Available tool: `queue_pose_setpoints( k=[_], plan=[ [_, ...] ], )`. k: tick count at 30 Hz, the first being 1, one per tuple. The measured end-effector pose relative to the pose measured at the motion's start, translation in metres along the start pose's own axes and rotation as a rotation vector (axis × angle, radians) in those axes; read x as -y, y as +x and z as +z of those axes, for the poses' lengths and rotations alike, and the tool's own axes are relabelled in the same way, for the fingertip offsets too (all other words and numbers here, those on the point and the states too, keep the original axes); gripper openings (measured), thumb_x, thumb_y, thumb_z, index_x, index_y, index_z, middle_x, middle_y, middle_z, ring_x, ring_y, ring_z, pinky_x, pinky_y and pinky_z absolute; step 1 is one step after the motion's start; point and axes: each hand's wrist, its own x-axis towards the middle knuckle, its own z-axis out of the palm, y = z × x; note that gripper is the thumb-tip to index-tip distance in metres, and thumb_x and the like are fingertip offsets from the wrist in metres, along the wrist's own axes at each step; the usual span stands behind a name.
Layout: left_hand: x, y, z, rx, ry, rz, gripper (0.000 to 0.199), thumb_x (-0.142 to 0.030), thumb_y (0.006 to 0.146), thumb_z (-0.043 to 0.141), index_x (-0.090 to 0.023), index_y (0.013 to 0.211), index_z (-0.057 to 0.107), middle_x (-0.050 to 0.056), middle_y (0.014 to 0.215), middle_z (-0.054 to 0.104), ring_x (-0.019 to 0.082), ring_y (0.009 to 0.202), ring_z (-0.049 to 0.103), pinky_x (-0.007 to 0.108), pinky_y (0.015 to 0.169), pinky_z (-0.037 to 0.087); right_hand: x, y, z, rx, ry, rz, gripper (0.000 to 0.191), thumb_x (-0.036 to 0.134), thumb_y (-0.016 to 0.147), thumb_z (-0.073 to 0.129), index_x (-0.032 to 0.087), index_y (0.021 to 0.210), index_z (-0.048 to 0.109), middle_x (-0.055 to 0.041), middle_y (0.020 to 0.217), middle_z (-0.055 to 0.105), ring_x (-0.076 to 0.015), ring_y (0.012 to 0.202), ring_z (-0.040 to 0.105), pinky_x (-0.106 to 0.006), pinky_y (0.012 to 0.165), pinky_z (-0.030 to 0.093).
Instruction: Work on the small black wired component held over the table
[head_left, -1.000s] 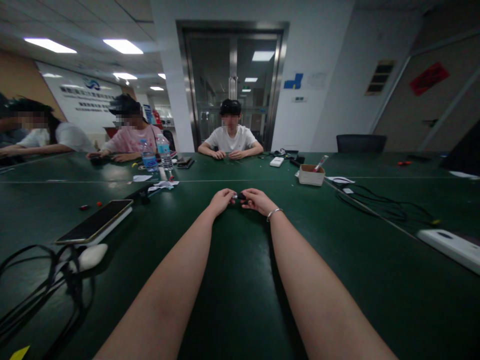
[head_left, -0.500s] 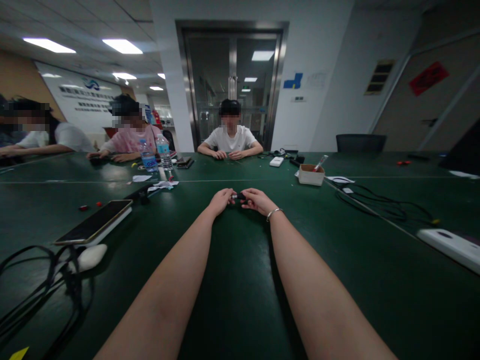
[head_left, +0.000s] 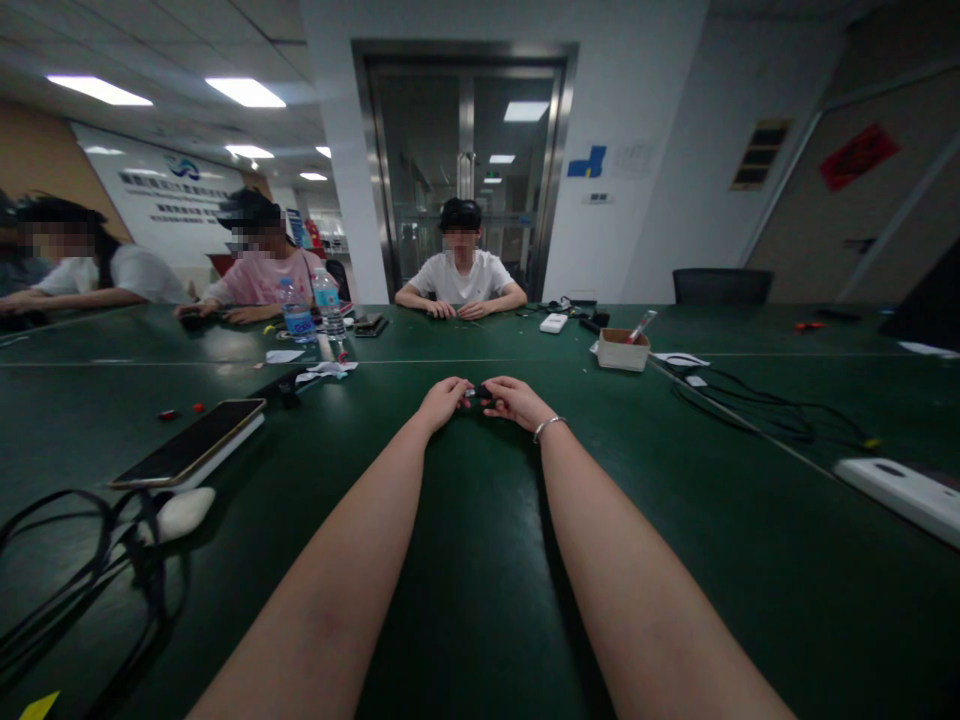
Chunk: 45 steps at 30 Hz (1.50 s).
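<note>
Both of my arms reach forward over the dark green table (head_left: 480, 560). Between the fingertips is a small black piece with a silvery part (head_left: 481, 392); it is too small for me to tell its kind. My left hand (head_left: 444, 402) pinches its silvery left end between thumb and fingers. From the other side my right hand (head_left: 517, 402) grips the black end, with a bracelet (head_left: 549, 427) round the wrist. The fingers cover much of the piece, which is held just over the tabletop.
Left of my arms lie a phone (head_left: 193, 440) on a white box, a white mouse-shaped item (head_left: 186, 514) and black cables (head_left: 82, 580). To the right are a small box (head_left: 624, 352), more cables (head_left: 772, 405) and a power strip (head_left: 900, 490). Bottles (head_left: 298, 315) and several people are across the table.
Hardly anything differs. The small piece between my fingertips shows at a slightly different angle, while both hands stay in the same place.
</note>
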Motion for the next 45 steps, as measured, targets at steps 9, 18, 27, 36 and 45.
queue_pose_setpoints(
  k=[9, 18, 27, 36, 45],
  plan=[
    [-0.0036, -0.0020, 0.0004, -0.014, -0.010, -0.022, 0.027, -0.034, 0.082, 0.047, -0.013, 0.089, 0.063, 0.002, 0.066, 0.060, 0.013, 0.061, 0.055, 0.025, 0.059, 0.040, 0.0017, -0.0011, 0.0011, -0.002, 0.008, 0.006, 0.005, 0.016, 0.086, 0.059, 0.015, 0.087, 0.054, 0.0040, 0.054, 0.057, -0.0043, 0.042, 0.052, -0.027, 0.059, 0.060],
    [-0.0034, -0.0020, 0.0005, -0.026, -0.031, -0.001, 0.025, -0.033, 0.079, 0.053, -0.013, 0.089, 0.063, 0.004, 0.073, 0.064, 0.014, 0.066, 0.057, 0.026, 0.064, 0.042, 0.0007, -0.0009, 0.0005, 0.009, 0.011, -0.011, 0.002, 0.014, 0.087, 0.057, 0.015, 0.087, 0.054, 0.0030, 0.056, 0.057, -0.0047, 0.044, 0.053, -0.027, 0.059, 0.060],
    [-0.0037, -0.0026, -0.0004, -0.016, 0.014, -0.011, 0.026, -0.034, 0.081, 0.050, -0.014, 0.090, 0.063, 0.003, 0.069, 0.062, 0.014, 0.064, 0.056, 0.026, 0.063, 0.042, 0.0021, -0.0030, 0.0017, 0.000, 0.018, -0.008, 0.006, 0.016, 0.085, 0.060, 0.014, 0.085, 0.055, 0.0033, 0.057, 0.058, -0.0031, 0.042, 0.051, -0.026, 0.059, 0.060],
    [-0.0032, -0.0022, 0.0000, -0.023, 0.007, -0.007, 0.025, -0.034, 0.079, 0.051, -0.015, 0.090, 0.063, 0.003, 0.073, 0.062, 0.013, 0.065, 0.055, 0.025, 0.063, 0.041, 0.0026, -0.0036, 0.0018, 0.002, 0.009, -0.009, 0.004, 0.015, 0.086, 0.059, 0.015, 0.086, 0.055, 0.0020, 0.058, 0.059, -0.0031, 0.041, 0.051, -0.025, 0.058, 0.060],
    [-0.0028, -0.0018, 0.0006, -0.039, -0.030, -0.007, 0.024, -0.034, 0.077, 0.056, -0.014, 0.089, 0.062, 0.004, 0.075, 0.063, 0.013, 0.068, 0.057, 0.025, 0.064, 0.042, 0.0006, -0.0013, 0.0006, -0.003, 0.016, -0.012, 0.005, 0.015, 0.085, 0.060, 0.014, 0.086, 0.055, 0.0025, 0.057, 0.058, -0.0034, 0.042, 0.050, -0.026, 0.058, 0.060]
  ],
)
